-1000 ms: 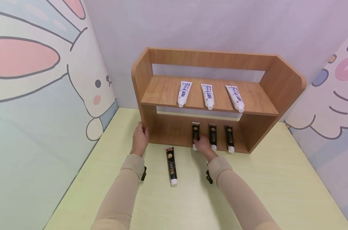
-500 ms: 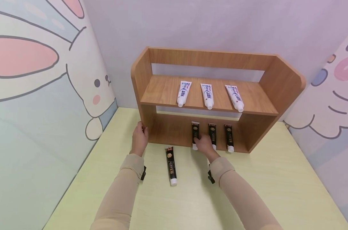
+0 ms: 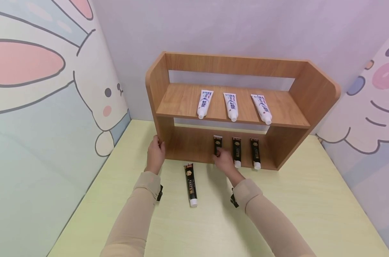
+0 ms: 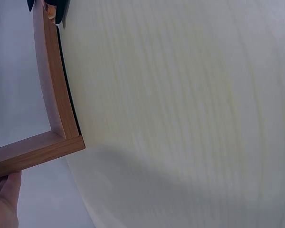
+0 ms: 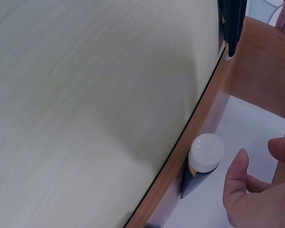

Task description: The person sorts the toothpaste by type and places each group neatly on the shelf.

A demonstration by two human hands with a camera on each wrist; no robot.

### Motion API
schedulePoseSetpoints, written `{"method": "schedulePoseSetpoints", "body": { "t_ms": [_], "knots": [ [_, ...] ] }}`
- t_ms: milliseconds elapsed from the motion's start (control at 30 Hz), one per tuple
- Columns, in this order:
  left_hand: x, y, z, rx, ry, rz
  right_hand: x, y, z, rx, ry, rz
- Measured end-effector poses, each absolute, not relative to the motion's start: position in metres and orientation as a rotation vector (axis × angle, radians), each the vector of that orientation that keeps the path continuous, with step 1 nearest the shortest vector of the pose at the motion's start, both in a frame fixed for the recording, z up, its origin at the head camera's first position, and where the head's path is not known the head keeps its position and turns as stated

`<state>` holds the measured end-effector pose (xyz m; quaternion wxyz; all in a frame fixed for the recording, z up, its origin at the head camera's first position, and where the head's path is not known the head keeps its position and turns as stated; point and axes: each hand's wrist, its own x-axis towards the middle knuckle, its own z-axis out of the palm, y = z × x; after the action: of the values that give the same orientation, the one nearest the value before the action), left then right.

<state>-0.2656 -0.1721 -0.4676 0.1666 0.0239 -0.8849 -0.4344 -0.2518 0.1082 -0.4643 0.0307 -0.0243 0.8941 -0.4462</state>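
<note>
My left hand (image 3: 156, 155) grips the front edge of the left side panel of a two-level wooden shelf (image 3: 178, 101); in the left wrist view its fingers (image 4: 10, 187) touch the panel's outer face. On the lower level lie three black toothpaste tubes with white caps. My right hand (image 3: 224, 162) is over the front end of the leftmost tube (image 3: 217, 141), covering its cap in the head view. In the right wrist view thumb and fingers stand apart beside a white cap (image 5: 207, 151), with nothing between them. Another black toothpaste tube (image 3: 190, 184) lies on the table before the shelf.
Three white toothpaste tubes lie on the upper level: a left one (image 3: 204, 103), a middle one (image 3: 231, 107) and a right one (image 3: 262, 108). The shelf stands on a pale yellow table (image 3: 294, 207), with cartoon-printed walls (image 3: 30, 142) at both sides.
My right hand has shifted slightly left over the front end of the leftmost black tube, whose white cap was visible before. The left hand stays at the side panel.
</note>
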Motion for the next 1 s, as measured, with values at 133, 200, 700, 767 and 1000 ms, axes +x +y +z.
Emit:
{"method": "schedulePoseSetpoints", "body": {
  "t_ms": [133,200,700,767,1000],
  "knots": [
    [-0.266,-0.172,-0.468,0.071,-2.520,-1.236,-0.247,0.104,-0.460,-0.080,2.756,-1.369],
    [-0.266,-0.172,-0.468,0.074,-2.525,-1.237,-0.244,0.101,-0.459,-0.083,2.766,-1.357],
    [-0.266,-0.173,-0.468,0.064,-2.526,-1.244,-0.223,0.083,-0.455,-0.172,2.723,-1.373],
    [-0.267,-0.173,-0.468,0.066,-2.526,-1.250,-0.220,0.081,-0.456,-0.180,2.701,-1.383],
    [-0.267,-0.173,-0.469,0.066,-2.526,-1.266,-0.209,0.071,-0.460,-0.196,2.667,-1.367]
  ]
}}
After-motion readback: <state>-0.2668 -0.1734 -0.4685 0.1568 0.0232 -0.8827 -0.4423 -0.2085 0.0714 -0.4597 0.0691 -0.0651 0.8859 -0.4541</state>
